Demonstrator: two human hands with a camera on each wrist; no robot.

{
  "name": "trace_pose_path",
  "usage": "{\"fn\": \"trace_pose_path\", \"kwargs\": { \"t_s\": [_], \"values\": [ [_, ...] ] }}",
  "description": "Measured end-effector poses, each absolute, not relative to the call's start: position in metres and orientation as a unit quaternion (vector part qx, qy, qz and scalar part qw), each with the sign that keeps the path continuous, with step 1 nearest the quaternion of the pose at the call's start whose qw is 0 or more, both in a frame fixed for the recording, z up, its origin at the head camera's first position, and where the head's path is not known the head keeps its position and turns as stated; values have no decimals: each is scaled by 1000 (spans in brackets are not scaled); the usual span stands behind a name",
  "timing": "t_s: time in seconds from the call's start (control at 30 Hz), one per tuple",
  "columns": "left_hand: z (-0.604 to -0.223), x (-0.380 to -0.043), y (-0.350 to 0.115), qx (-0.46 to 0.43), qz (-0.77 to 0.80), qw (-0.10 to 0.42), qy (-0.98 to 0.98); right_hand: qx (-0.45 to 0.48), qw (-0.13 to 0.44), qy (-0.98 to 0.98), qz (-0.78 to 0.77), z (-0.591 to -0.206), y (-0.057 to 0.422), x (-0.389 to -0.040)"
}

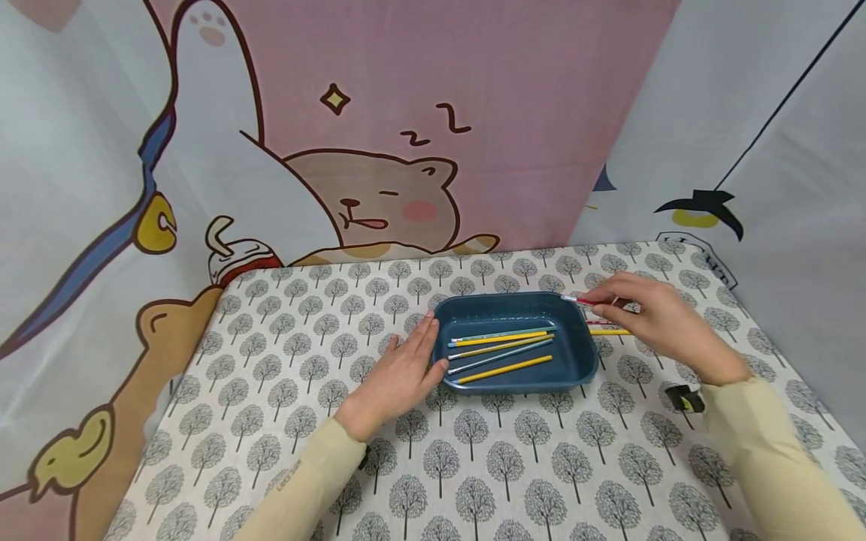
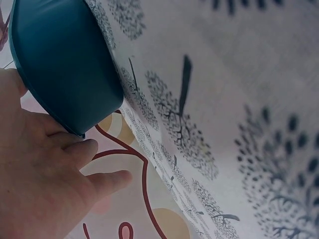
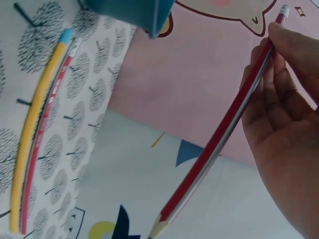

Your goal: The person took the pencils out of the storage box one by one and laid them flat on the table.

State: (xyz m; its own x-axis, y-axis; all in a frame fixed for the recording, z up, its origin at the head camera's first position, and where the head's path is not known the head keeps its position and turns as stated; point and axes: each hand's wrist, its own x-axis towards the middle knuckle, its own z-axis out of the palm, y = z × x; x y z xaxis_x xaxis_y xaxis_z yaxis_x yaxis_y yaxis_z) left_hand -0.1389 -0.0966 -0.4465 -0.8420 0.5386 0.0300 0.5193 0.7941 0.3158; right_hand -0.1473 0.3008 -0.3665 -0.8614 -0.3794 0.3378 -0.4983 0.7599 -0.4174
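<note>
A dark blue rectangular tray [image 1: 521,387] stands on the table with several yellow and blue-green pencils [image 1: 504,370] lying in it, roughly side by side. My left hand [image 1: 399,372] rests against the tray's left end, fingers at the rim. Between thumb and fingers, my right hand [image 1: 643,312] pinches a red pencil [image 3: 214,134] near its white eraser end, held up by the tray's right rim. In the right wrist view its sharpened tip points down and away from the tray. On the cloth below lie a yellow pencil [image 3: 35,119] and a red pencil [image 3: 49,112], close together.
The table is covered with a white cloth [image 1: 504,458] printed with grey trees. Behind it hangs a pink curtain [image 1: 528,90] with a cartoon cat. Pale fabric hangs at the left and right sides. A small black band [image 1: 685,399] shows at the right wrist.
</note>
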Motion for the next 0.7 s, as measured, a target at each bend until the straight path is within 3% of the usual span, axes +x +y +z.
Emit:
{"fn": "trace_pose_path", "kwargs": {
  "t_s": [0.27,0.7],
  "values": [
    [-447,-139,-96,280,155,35,947,234,141,-922,274,-379,319,-145],
    [-445,-139,-97,269,161,47,948,217,124,-939,237,-402,344,-148]
  ]
}}
